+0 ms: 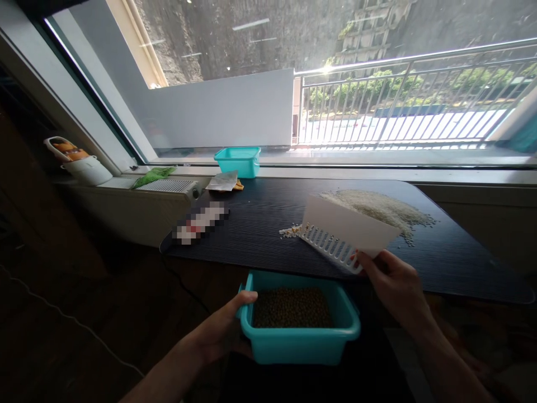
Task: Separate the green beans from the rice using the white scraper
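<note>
My left hand (226,324) grips the left rim of a teal plastic bin (297,347), thumb over the edge. Brown pellets (293,308) lie inside it, and the bin is just below the table's front edge. In my right hand (390,280) is a white slotted plastic sheet (348,229), tilted over the table and pinched near its lower right corner. Its row of slots faces the near left. By the sheet's left end sits a small heap of pale and orange bits (290,230). Behind the sheet spreads a large pile of whitish grains (373,204), partly hidden by it.
The dark table (255,240) stands against the window. A second teal bin (238,162) is at its back left, near a white packet (223,181). A blurred-out object (199,224) lies at the left edge. A green cloth (155,176) and white pot (87,168) rest farther left.
</note>
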`<state>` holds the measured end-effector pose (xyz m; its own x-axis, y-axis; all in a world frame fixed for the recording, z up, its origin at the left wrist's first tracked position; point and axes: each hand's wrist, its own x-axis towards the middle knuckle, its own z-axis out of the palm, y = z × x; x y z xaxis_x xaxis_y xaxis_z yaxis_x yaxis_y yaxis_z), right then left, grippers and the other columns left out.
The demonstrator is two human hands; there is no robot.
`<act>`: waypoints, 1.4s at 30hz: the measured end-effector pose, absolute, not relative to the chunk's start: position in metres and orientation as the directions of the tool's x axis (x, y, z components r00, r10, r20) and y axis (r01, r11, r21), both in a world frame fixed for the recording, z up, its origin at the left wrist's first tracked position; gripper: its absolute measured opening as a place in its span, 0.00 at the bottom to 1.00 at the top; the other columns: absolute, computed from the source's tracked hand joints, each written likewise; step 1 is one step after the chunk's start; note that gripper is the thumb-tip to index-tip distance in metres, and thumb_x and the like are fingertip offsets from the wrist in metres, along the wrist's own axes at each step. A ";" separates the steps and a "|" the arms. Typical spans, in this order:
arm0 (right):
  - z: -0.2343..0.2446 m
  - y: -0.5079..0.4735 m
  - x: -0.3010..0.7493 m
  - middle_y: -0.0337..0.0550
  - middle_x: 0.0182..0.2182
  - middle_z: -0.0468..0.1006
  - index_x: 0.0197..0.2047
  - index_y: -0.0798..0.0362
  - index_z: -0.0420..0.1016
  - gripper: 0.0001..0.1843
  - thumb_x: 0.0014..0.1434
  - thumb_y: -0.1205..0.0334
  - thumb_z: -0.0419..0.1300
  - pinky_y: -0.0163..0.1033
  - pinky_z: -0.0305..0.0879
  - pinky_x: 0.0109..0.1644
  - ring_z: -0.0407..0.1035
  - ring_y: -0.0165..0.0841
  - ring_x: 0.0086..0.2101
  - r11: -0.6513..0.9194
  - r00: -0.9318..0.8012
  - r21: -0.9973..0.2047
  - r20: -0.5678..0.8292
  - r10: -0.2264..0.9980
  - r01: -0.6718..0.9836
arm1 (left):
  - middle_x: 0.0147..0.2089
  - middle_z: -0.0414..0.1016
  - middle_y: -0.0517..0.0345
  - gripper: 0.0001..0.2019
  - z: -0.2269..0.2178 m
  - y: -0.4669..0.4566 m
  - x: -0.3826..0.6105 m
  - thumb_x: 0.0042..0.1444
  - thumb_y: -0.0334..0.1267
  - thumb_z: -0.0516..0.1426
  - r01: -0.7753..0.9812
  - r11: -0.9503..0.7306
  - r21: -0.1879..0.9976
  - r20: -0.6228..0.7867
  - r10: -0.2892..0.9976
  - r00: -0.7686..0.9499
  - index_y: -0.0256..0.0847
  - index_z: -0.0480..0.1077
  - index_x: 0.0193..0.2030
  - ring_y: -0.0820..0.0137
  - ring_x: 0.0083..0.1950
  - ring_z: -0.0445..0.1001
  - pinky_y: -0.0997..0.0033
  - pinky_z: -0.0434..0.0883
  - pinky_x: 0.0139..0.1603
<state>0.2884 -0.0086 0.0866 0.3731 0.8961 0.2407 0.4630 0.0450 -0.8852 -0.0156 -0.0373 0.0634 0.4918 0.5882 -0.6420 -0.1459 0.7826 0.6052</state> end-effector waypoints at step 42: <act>0.101 0.001 0.322 0.37 0.20 0.77 0.25 0.51 0.75 0.10 0.49 0.54 0.61 0.33 0.66 0.28 0.71 0.31 0.23 0.049 0.412 -0.848 0.306 0.858 0.528 | 0.45 0.76 0.42 0.31 0.058 -0.036 -0.005 0.52 0.55 0.52 -0.136 0.794 0.592 -0.624 0.559 0.546 0.33 0.62 0.57 0.51 0.50 0.72 0.54 0.72 0.40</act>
